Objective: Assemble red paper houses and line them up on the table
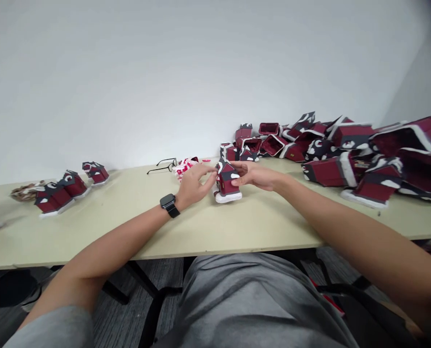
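A small dark-red toy house (228, 183) with a black roof and white snow trim stands on the beige table (136, 227), near its middle. My left hand (194, 186), with a black watch on the wrist, holds the house's left side with its fingertips. My right hand (256, 175) grips the right side of the house, thumb in front. Both hands are closed around the same house.
A big heap of the same red house pieces (338, 145) fills the table's right end. A row of finished houses (68, 186) stands at the left. Black glasses (164, 165) and red-and-white scraps (185, 166) lie behind my left hand, by the white wall.
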`<state>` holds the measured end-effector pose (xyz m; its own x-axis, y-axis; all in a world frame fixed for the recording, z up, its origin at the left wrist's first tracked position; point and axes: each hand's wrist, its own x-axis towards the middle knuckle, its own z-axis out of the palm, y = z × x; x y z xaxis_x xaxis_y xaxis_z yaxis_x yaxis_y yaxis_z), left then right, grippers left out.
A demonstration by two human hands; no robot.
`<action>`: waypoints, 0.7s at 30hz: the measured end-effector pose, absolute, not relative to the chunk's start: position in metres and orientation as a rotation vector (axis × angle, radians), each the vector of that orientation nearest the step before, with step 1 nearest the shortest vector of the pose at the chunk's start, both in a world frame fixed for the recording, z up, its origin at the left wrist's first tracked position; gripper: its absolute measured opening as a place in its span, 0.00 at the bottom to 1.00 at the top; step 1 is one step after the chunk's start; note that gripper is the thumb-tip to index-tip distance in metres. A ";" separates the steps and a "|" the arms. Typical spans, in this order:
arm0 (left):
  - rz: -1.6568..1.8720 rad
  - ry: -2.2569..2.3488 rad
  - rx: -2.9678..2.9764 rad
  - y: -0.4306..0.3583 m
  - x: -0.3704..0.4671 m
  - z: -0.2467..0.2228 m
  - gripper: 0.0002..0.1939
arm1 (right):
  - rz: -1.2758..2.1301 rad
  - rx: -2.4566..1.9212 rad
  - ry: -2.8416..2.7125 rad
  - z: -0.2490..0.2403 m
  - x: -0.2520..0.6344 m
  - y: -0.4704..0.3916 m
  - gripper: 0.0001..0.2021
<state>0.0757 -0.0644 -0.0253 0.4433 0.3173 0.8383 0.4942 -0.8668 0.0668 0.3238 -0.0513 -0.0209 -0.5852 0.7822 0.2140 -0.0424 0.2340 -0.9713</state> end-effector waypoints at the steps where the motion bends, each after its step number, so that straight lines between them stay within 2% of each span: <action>1: -1.469 -0.838 -2.496 -0.065 0.077 -0.025 0.16 | 1.360 -0.688 -1.822 -0.023 0.319 -0.054 0.35; 3: -1.480 -1.040 -2.609 -0.067 0.079 -0.022 0.26 | 1.253 -0.681 -1.890 -0.027 0.309 -0.058 0.41; 7: -1.265 -1.305 -2.878 -0.073 0.068 -0.018 0.23 | 1.275 -0.655 -1.986 -0.035 0.299 -0.063 0.46; 12: -1.232 -1.384 -2.835 -0.096 0.020 -0.015 0.27 | 1.289 -0.798 -1.959 -0.033 0.300 -0.067 0.44; 16: -1.163 -1.674 -2.659 -0.100 -0.047 -0.011 0.28 | 1.329 -0.842 -1.918 -0.032 0.300 -0.070 0.38; 18: -1.128 -1.885 -2.515 -0.092 -0.095 -0.008 0.32 | 1.322 -0.849 -1.917 -0.033 0.299 -0.070 0.34; 21: -1.339 -1.991 -2.080 -0.076 -0.173 -0.006 0.43 | 1.304 -0.875 -1.912 -0.035 0.296 -0.069 0.31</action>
